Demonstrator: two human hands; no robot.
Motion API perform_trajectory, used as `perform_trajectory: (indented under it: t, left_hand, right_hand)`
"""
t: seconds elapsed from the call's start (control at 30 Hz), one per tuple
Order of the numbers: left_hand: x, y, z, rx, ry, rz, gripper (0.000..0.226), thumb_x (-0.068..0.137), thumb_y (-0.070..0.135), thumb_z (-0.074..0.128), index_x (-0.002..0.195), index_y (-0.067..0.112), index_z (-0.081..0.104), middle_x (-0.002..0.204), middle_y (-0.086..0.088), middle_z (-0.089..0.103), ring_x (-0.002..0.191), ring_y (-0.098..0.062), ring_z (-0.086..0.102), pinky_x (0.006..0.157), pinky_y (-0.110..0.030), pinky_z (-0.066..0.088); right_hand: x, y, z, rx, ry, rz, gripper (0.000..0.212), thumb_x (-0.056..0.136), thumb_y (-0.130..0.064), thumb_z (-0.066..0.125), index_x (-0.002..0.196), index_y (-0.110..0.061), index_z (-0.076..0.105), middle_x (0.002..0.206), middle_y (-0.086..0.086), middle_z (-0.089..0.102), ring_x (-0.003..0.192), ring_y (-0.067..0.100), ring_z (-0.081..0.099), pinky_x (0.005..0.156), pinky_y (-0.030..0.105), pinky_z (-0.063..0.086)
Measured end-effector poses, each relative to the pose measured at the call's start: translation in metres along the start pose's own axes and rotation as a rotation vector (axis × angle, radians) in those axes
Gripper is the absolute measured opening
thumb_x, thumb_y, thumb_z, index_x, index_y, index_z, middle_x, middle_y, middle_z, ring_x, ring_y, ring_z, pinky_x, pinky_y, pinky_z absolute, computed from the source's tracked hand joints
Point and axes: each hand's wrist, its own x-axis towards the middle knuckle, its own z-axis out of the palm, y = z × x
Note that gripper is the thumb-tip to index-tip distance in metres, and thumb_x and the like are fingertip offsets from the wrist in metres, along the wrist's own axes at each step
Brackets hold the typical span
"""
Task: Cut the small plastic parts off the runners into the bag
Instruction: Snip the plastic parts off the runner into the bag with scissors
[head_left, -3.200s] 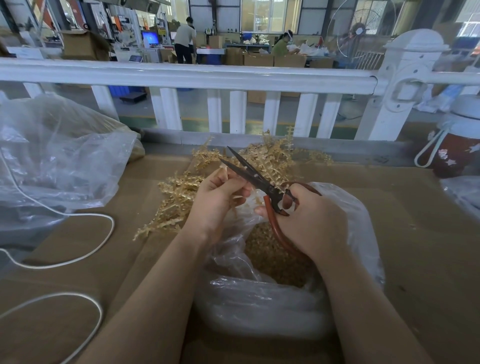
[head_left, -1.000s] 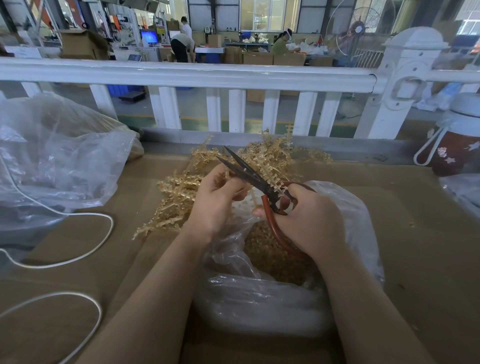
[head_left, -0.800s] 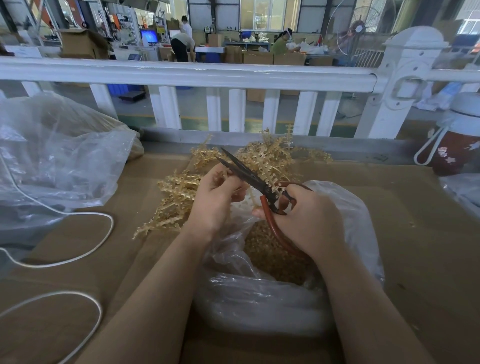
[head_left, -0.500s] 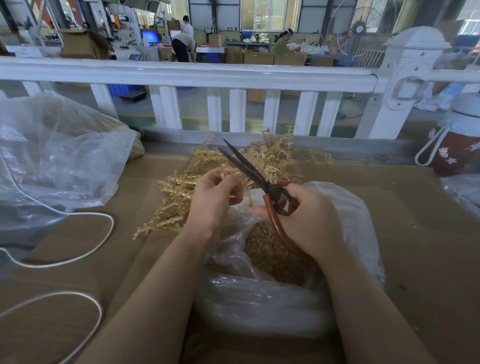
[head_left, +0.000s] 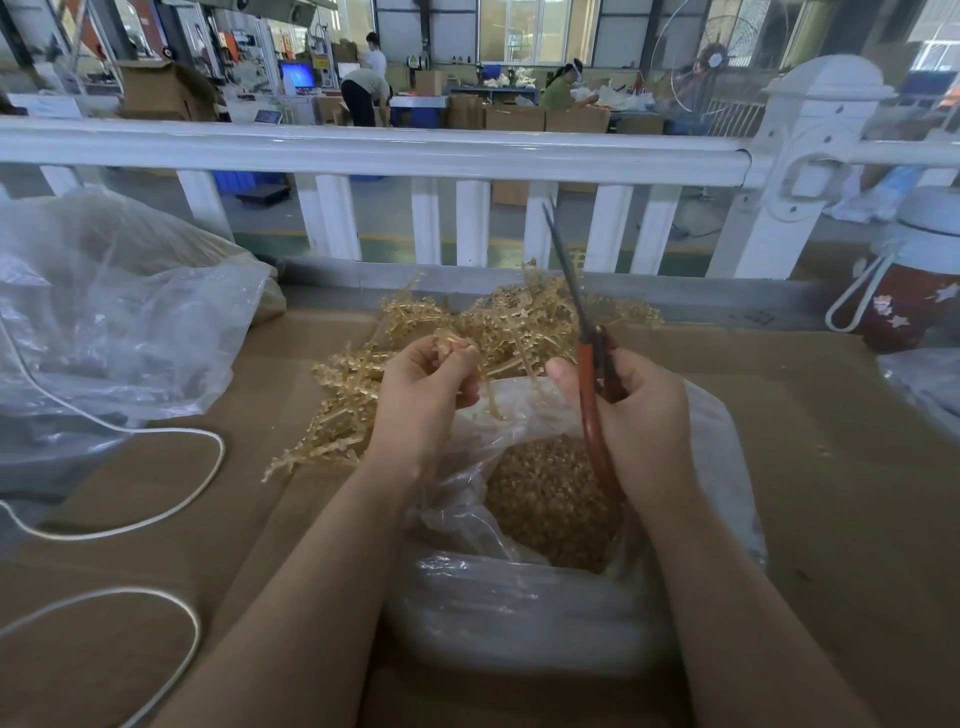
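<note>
An open clear plastic bag (head_left: 717, 467) lies in front of me, holding a heap of small tan cut parts (head_left: 550, 499). Behind it is a pile of tan plastic runners (head_left: 415, 343) with parts still on them. My left hand (head_left: 426, 395) pinches a thin runner (head_left: 485, 389) over the bag's mouth, its stem hanging down. My right hand (head_left: 639, 415) grips red-handled scissors (head_left: 589, 364), blades closed and pointing up and away, apart from the runner.
The table is covered in brown cardboard (head_left: 831, 519). A large crumpled clear bag (head_left: 114, 322) lies at the left, with a white cord (head_left: 171, 499) looping across the cardboard. A white railing (head_left: 374, 150) runs along the far edge. A red bottle (head_left: 904, 291) stands at the right.
The scissors have swung away from the runner, from pointing left at my left hand to pointing up with the blades closed. My left hand now holds the runner alone over the bag.
</note>
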Motion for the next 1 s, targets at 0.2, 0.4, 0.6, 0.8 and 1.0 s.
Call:
perform_trajectory:
  t: [0.2,0.4,0.6,0.8,1.0]
  left_hand:
    - [-0.002,0.002,0.001,-0.008,-0.043,0.037,0.019,0.096,0.010,0.061,0.077,0.016,0.063,0.069,0.000,0.060,0.066,-0.013,0.057,0.067,-0.022,0.055]
    - [-0.004,0.003,0.002,-0.027,-0.070,0.035,0.020,0.097,0.009,0.059,0.077,0.015,0.059,0.070,0.000,0.058,0.067,-0.015,0.056,0.068,-0.024,0.055]
    - [-0.006,0.005,0.007,-0.149,-0.187,-0.088,0.010,0.091,0.008,0.068,0.086,0.012,0.061,0.068,0.002,0.060,0.063,-0.012,0.057,0.061,-0.026,0.051]
    - [-0.010,0.006,0.006,-0.167,-0.375,-0.274,0.033,0.063,0.019,0.086,0.093,0.010,0.077,0.061,0.001,0.056,0.054,-0.010,0.047,0.052,-0.019,0.042]
    - [-0.012,0.006,0.008,-0.168,-0.402,-0.300,0.015,0.065,0.009,0.083,0.078,0.012,0.078,0.058,-0.001,0.061,0.051,-0.010,0.048,0.046,-0.019,0.038]
  right_hand:
    - [0.006,-0.003,-0.003,0.125,-0.119,0.192,0.020,0.085,-0.032,0.079,0.076,-0.014,0.074,0.064,-0.003,0.072,0.058,0.006,0.068,0.058,0.011,0.049]
    - [0.009,-0.009,-0.007,0.321,-0.201,0.295,0.012,0.085,-0.011,0.077,0.073,-0.014,0.075,0.070,0.008,0.074,0.038,0.000,0.054,0.039,0.006,0.038]
    - [0.009,-0.006,-0.003,0.274,-0.194,0.277,0.021,0.083,-0.004,0.076,0.067,-0.018,0.077,0.068,0.004,0.074,0.043,0.000,0.058,0.043,0.006,0.040]
    - [0.009,-0.002,-0.003,0.280,-0.192,0.237,0.014,0.084,-0.006,0.076,0.076,-0.017,0.076,0.064,-0.005,0.071,0.054,0.002,0.064,0.051,0.011,0.047]
    - [0.010,-0.001,0.002,0.160,-0.194,0.230,0.016,0.081,-0.011,0.080,0.073,-0.024,0.074,0.071,-0.005,0.074,0.064,0.007,0.068,0.063,0.020,0.057]
